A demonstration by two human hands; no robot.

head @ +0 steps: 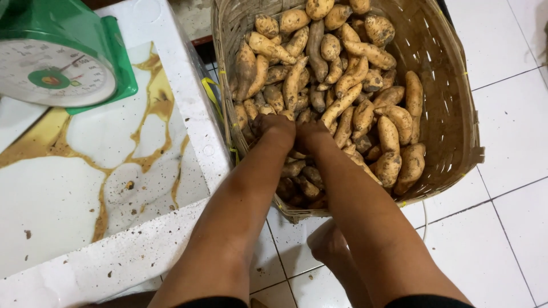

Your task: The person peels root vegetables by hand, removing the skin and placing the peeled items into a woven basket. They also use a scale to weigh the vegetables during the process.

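Note:
A large woven bamboo basket (pixel 456 108) stands on the floor, piled with several pale brown, dirt-dusted sweet potatoes (pixel 337 68). Both my arms reach down into it. My left hand (pixel 277 126) and my right hand (pixel 311 134) sit side by side, pushed in among the tubers near the basket's middle. The fingers of both hands are buried between the sweet potatoes, so what they grip is hidden.
A white table (pixel 103 188) with gold veining and dirt specks is at the left. A green dial weighing scale (pixel 57 57) stands on its far corner. White floor tiles (pixel 508 228) surround the basket. A bare foot (pixel 328 245) rests below the basket.

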